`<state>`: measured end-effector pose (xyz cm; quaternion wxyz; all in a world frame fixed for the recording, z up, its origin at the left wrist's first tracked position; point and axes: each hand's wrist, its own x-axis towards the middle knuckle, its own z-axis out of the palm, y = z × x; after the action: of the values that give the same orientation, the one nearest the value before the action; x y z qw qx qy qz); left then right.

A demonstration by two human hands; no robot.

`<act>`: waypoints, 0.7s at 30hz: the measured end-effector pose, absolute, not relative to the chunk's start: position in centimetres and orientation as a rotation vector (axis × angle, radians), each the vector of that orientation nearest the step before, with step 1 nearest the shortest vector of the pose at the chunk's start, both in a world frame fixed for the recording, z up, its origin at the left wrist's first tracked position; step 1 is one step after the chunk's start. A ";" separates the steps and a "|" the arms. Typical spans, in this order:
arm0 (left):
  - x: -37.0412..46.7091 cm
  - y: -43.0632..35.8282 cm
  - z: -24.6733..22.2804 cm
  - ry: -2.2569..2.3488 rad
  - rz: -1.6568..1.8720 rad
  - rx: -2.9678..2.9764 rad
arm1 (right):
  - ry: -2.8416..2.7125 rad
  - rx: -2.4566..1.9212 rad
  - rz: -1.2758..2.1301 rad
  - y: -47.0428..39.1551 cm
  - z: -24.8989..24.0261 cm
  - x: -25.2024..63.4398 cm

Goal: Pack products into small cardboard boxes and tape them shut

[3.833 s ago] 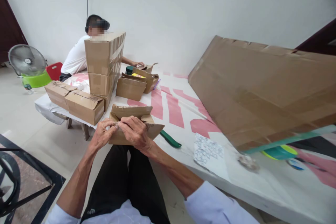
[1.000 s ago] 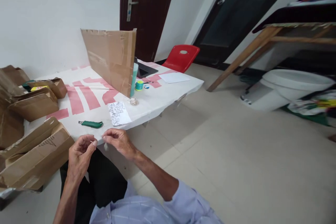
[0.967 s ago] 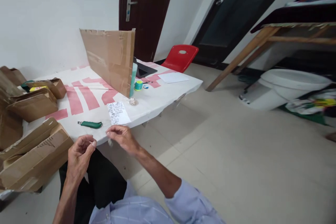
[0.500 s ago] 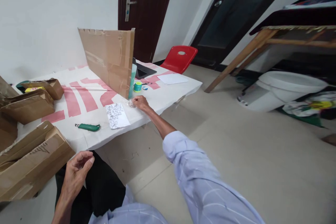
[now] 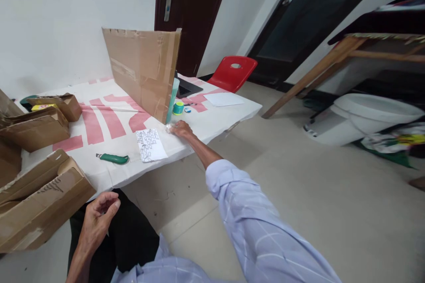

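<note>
My right hand (image 5: 181, 129) reaches over the table edge, its fingers closed on a small crumpled piece of clear plastic (image 5: 168, 128). Just left of it lies a white card with rows of hand-drawn shapes (image 5: 152, 145). My left hand (image 5: 99, 214) rests above my lap beside a cardboard box, its fingers loosely curled, a gap between thumb and fingers and nothing visible in it. Between the hands, a green utility knife (image 5: 113, 158) lies on the table.
A large cardboard panel (image 5: 142, 68) stands upright on the white-and-pink covered table (image 5: 89, 163). Behind it are a teal-and-yellow tape roll (image 5: 178, 108), a laptop (image 5: 190, 88) and white paper (image 5: 224, 99). Open cardboard boxes (image 5: 46, 205) crowd the left. A red chair (image 5: 232, 74) stands beyond.
The view has shifted slightly, moving the table things a little to the right in the picture. My right hand stays at the plastic; my left hand has hardly moved.
</note>
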<state>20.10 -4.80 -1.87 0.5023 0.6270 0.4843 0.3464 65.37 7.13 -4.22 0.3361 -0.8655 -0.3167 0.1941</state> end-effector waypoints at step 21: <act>23.0 -9.1 3.4 1.057 1.010 2.174 | -1.462 -1.209 1.166 -7.9 3.5 42.0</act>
<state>22.98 -9.07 3.36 0.2577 0.8017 0.3898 0.3726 42.00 -7.91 3.51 0.4416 -0.4870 -0.5892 0.4698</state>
